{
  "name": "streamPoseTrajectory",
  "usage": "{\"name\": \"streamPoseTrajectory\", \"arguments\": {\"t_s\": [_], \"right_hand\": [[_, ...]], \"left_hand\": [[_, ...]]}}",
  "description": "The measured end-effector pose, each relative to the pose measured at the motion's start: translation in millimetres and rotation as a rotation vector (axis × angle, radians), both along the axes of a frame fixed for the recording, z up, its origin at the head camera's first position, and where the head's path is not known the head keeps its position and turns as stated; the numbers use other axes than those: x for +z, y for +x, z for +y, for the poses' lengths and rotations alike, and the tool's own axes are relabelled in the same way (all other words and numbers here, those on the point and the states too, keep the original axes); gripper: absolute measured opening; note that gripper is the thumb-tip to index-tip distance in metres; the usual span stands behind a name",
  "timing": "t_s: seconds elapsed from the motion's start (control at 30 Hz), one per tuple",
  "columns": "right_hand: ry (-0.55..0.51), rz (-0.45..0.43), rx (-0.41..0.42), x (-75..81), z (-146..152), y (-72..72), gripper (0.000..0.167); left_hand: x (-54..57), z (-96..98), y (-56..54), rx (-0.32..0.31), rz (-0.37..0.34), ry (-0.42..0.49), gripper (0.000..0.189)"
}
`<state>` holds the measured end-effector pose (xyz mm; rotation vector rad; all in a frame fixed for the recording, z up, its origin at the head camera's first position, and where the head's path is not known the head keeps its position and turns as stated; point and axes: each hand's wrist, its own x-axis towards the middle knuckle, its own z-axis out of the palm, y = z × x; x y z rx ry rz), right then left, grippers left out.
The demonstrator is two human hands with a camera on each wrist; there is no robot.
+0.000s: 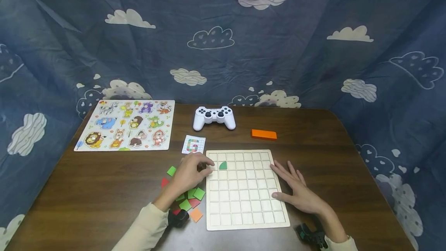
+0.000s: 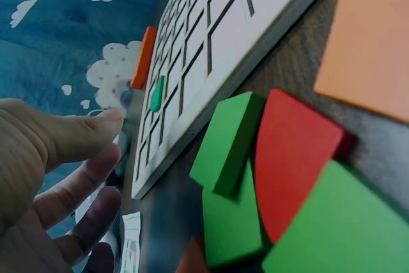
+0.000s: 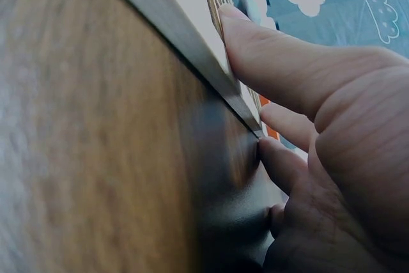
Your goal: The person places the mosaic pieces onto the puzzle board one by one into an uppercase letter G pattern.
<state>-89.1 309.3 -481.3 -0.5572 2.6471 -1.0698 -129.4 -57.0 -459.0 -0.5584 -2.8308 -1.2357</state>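
Note:
A pale wooden grid board (image 1: 244,206) lies on the table, with one dark green quarter-round piece (image 1: 223,165) in a cell near its upper left. My left hand (image 1: 191,170) hovers by the board's left edge, thumb and fingers apart, and nothing shows between them. Below it lie loose pieces: a green square (image 1: 199,193), a red rounded piece (image 2: 291,158), an orange square (image 1: 196,215) and several others, some partly hidden by the hand. On the board's right edge rests my right hand (image 1: 299,192), its fingers spread and thumb at the rim.
A small pattern card (image 1: 188,139) lies just beyond the left hand. An animal puzzle board (image 1: 118,121) occupies the back left. Behind the grid board are a white game controller (image 1: 214,116) and an orange block (image 1: 264,134). A blue cloud-print cloth (image 1: 209,11) hangs behind the table.

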Motion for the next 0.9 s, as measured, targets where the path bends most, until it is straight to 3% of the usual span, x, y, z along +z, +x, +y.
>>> {"name": "streamPoseTrajectory", "arguments": {"t_s": [0.1, 0.27, 0.53, 0.9], "right_hand": [[-0.005, 0.002, 0.002, -0.1, 1, -0.4, 0.081], [-0.009, 0.007, 0.0, -2.2, 1, -0.5, 0.081], [-0.002, 0.004, 0.0, 0.4, 0, -0.9, 0.081], [0.006, -0.004, -0.014, -1.8, 2, -1.7, 0.083]], "left_hand": [[3.5, -4.7, 4.4, -0.006, -0.026, -0.012, 0.016], [4.9, -15.3, 12.4, -0.069, -0.045, -0.022, 0.018], [-3.4, -40.1, 23.3, -0.206, -0.071, 0.037, 0.02], [-14.3, -55.4, 30.1, -0.299, -0.107, 0.116, 0.023]]}}
